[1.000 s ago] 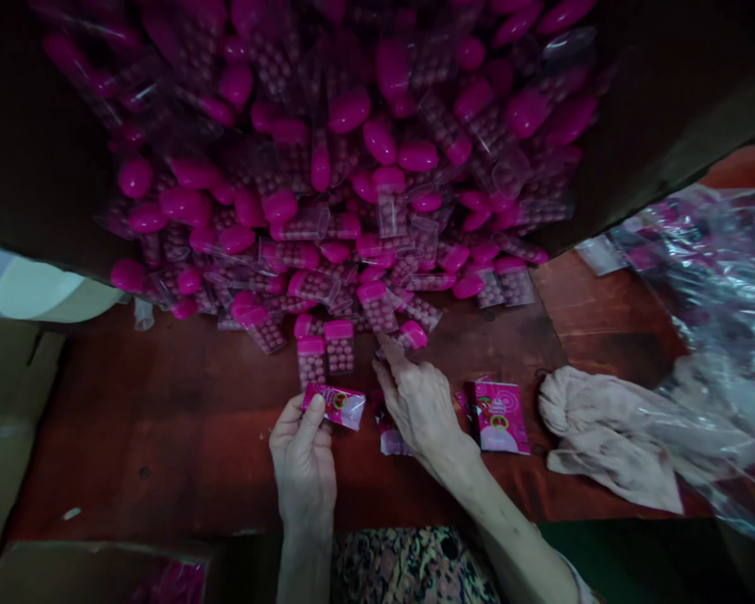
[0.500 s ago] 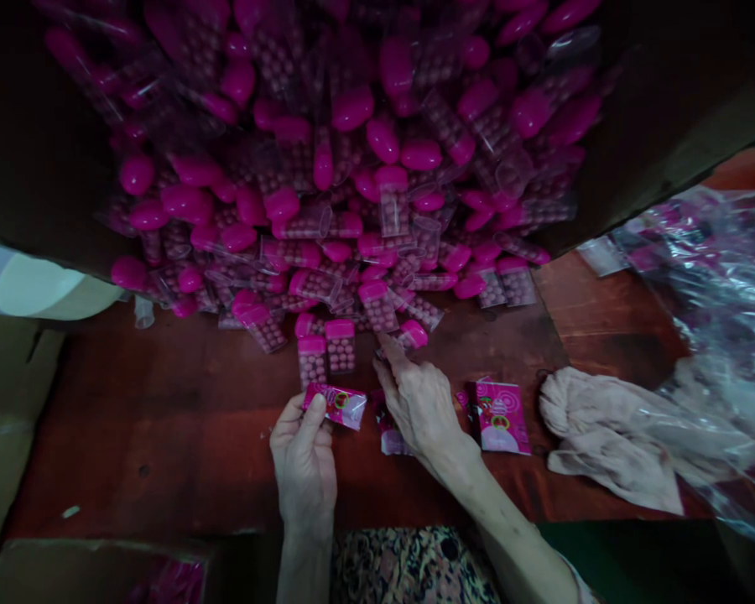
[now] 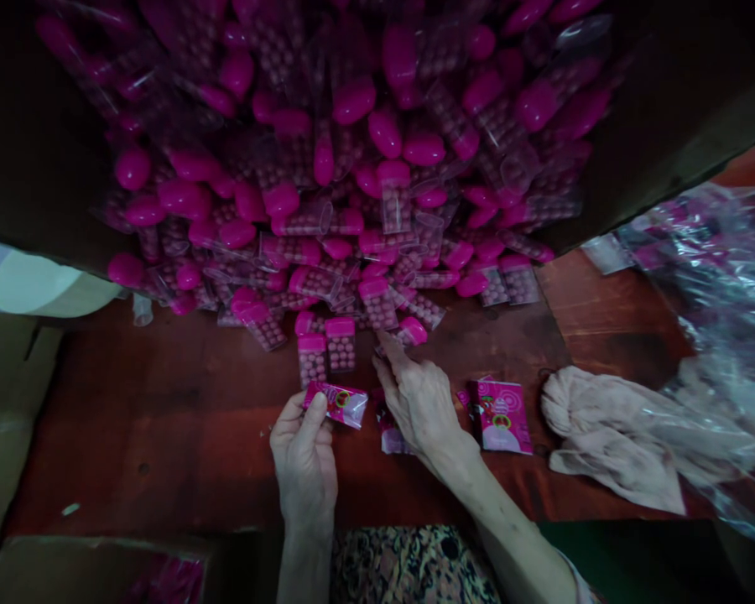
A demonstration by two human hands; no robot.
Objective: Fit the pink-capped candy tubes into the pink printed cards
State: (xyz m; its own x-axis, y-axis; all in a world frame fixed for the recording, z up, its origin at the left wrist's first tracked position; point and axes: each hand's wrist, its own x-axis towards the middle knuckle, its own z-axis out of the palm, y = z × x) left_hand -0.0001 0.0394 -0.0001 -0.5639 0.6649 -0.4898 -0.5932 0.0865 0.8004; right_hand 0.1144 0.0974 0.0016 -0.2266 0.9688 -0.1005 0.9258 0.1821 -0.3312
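Note:
In my left hand, a small pink printed packet is pinched between thumb and fingers, its clear end pointing right. My right hand reaches forward with its fingertips around the clear end of a pink-capped candy container; the grip is partly hidden. Beneath that hand lies another pink packet, mostly covered. Just beyond my left hand are two clear containers of pink balls, one upright-looking candy container and another beside it. A flat pink packet rests right of my right wrist.
A large heap of pink-capped containers spills from a dark box onto the reddish wooden table. At right lie a pale cloth and clear plastic bags. A white bowl stands left; an open carton sits low left.
Both hands hold nearly the same positions, with the packet still in my left. The view has shifted very slightly.

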